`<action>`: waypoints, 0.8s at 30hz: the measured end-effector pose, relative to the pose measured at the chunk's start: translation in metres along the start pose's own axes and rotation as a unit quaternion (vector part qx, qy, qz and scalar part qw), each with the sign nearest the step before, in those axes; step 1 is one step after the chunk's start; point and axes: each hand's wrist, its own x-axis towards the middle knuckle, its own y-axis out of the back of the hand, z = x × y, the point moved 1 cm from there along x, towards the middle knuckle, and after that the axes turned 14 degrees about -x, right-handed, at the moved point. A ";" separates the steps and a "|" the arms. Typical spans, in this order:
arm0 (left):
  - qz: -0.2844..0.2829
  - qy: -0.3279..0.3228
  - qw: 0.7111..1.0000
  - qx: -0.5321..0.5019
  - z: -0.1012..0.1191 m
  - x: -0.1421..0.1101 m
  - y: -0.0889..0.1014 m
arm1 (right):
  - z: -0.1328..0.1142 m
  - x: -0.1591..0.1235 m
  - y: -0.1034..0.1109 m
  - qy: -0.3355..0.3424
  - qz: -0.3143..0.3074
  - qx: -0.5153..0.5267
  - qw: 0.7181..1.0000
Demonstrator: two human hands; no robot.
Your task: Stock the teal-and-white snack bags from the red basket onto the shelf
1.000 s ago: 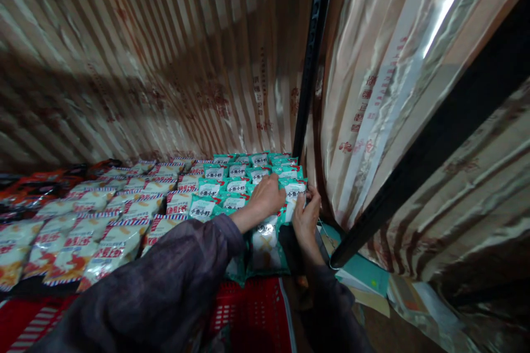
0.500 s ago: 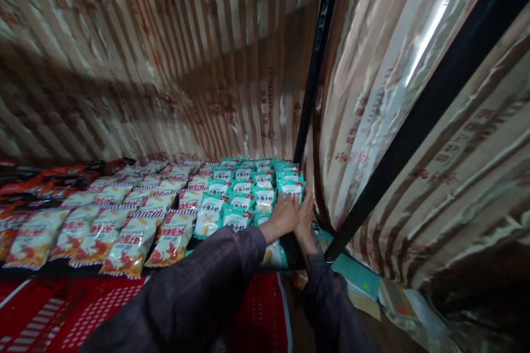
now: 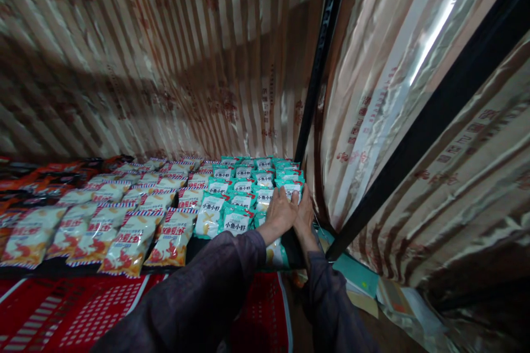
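Note:
Rows of teal snack packets (image 3: 242, 201) lie flat on a shelf, at its right end. My left hand (image 3: 281, 212) rests on the rightmost column with its fingers stretched forward, and the fingertips touch one teal packet (image 3: 292, 186). My right hand (image 3: 305, 215) lies close against the left one, fingers extended along the packets' right edge. Neither hand is wrapped around anything. Dark sleeves cover both forearms. Another teal packet shows partly below my left wrist.
Left of the teal ones lie rows of red-and-white snack packets (image 3: 132, 231), then orange and dark packets (image 3: 49, 174). A red plastic basket (image 3: 256, 314) sits below. A black upright post (image 3: 318, 60) and a slanted black bar (image 3: 418, 132) frame striped shiny cloth (image 3: 165, 55). Papers (image 3: 356, 276) lie at lower right.
A second ago both hands gripped a teal packet at the column's front. They have moved forward and now lie flat side by side on the packets. The view has shifted slightly.

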 end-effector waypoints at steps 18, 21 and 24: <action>0.012 0.000 0.996 -0.084 -0.004 0.006 -0.009 | 0.003 0.007 -0.005 0.013 -0.005 -0.024 1.000; 0.012 -0.001 0.996 -0.086 -0.005 0.005 -0.009 | 0.006 0.003 -0.004 0.025 0.016 -0.022 0.999; 0.021 0.002 0.995 -0.100 -0.006 0.003 -0.010 | 0.008 -0.002 -0.002 0.031 0.022 -0.031 0.999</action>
